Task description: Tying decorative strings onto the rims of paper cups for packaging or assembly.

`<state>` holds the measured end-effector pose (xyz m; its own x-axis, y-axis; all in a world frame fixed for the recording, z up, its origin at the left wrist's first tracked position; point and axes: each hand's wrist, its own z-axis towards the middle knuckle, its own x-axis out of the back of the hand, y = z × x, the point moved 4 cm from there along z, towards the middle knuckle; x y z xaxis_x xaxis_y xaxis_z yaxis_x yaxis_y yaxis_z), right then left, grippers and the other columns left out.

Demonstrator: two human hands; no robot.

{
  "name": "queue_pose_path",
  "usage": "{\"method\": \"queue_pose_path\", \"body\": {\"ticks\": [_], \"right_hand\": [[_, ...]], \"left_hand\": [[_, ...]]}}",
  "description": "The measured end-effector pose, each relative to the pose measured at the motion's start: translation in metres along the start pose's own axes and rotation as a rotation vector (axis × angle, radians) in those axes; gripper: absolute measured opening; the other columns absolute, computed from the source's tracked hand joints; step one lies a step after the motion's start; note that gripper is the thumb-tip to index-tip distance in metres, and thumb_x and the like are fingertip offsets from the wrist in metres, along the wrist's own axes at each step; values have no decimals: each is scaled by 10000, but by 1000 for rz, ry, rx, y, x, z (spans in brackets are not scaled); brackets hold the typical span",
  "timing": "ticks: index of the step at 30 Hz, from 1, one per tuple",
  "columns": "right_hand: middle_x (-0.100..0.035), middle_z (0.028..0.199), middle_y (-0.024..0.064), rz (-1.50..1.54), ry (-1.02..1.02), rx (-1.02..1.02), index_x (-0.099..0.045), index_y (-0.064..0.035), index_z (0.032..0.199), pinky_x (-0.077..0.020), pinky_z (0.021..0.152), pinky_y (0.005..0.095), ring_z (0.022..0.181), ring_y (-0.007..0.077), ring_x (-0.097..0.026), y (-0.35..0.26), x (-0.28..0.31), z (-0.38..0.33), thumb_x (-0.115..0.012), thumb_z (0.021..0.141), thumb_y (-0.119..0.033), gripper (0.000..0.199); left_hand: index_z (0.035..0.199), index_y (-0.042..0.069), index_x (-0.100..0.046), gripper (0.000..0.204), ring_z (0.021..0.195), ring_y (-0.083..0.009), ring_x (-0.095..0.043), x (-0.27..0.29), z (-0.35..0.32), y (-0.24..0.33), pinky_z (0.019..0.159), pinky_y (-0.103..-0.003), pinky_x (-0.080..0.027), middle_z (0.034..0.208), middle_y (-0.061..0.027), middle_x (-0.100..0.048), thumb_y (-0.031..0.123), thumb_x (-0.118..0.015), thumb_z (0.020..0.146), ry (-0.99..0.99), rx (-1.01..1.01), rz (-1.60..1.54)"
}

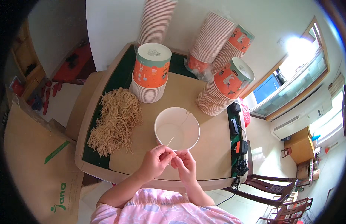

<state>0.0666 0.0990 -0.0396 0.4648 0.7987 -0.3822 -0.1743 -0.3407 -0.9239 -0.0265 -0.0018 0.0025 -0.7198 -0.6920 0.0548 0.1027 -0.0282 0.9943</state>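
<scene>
Both hands meet just in front of the near rim of a white paper bucket [195, 140], which stands upright with its mouth up. My left hand [156, 163] is closed in a pinch on a thin beige string [170, 141], whose loose end sticks up past the fingertips. The fingers of my right hand [185, 167] are pinched together against the left fingertips, on the same string. Inside the bucket, near the far right of the rim, a short beige strand [186, 117] shows. A big heap of beige strings [116, 121] lies on the left.
An orange-and-teal bucket stack [151, 74] stands beyond the string heap, another bucket stack [227, 86] to the right. Wrapped stacks [210, 39] rise at the back. Black adapters and cables [238, 146] line the right table edge. A cardboard box [38, 160] leans at left.
</scene>
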Motion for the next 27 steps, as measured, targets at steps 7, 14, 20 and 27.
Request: {"method": "queue_pose_path", "body": {"ticks": [7,14,20,27], "right_hand": [[-605,824,31,-53,-38,19,-574,16,972,-457,655,221,733,87,-558,0,0,0,-578,932,-59,85],[-608,851,34,242,-195,-129,-577,3,983,-451,673,246,740,111,-556,8,4,0,-590,937,-154,164],[-608,851,42,272,-183,-161,-554,-17,1014,-436,660,247,738,114,-551,8,4,0,-590,936,-161,167],[-596,829,33,287,-169,-161,-543,-15,1006,-419,630,238,719,104,-538,6,0,1,-590,935,-127,140]], "left_hand": [[903,-15,-651,61,687,-68,-612,0,0,-12,606,-199,-482,781,-33,-654,37,-641,873,-10,42,-186],[1014,-20,-683,162,686,-83,-618,-7,0,-18,623,-221,-539,876,-68,-687,60,-652,877,-216,141,-478],[1003,-21,-684,160,692,-81,-619,-6,1,-21,621,-217,-550,848,-66,-683,56,-669,863,-194,128,-514],[915,-29,-667,105,660,-74,-620,-6,0,-23,587,-223,-554,758,-52,-661,59,-678,859,-121,76,-490]]}}
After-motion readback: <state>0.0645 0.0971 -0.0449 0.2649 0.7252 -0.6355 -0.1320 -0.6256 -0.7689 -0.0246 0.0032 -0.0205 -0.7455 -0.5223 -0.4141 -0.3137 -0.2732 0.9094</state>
